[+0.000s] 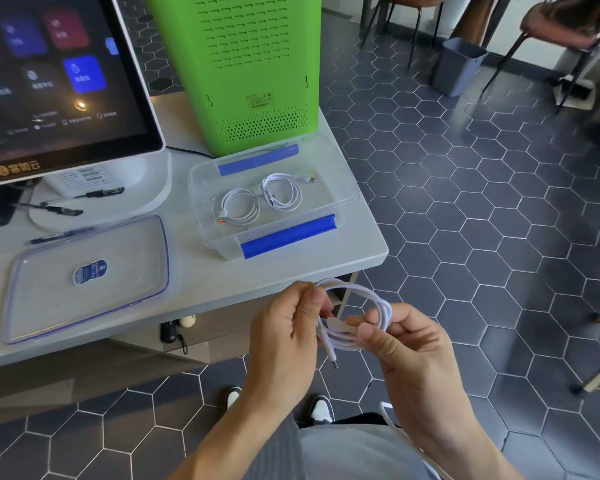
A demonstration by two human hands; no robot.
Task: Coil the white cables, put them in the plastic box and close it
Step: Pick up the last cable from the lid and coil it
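Observation:
A white cable (361, 299), wound into a loose coil, hangs between both hands just off the table's front edge. My left hand (284, 337) pinches the coil's left side. My right hand (406, 348) pinches its lower right; one plug end (333, 362) dangles below. The clear plastic box (222, 237) with blue clips stands open on the table, holding two coiled white cables (239, 206) (281, 192). Its clear lid (49, 306) lies flat to the left.
A touchscreen terminal (59, 81) and a green device (250, 64) stand behind the box. Pens (84, 195) lie on the terminal's base. The table edge (378, 258) is right of the box. A grey bin (458, 67) and chairs (568, 22) stand on the tiled floor.

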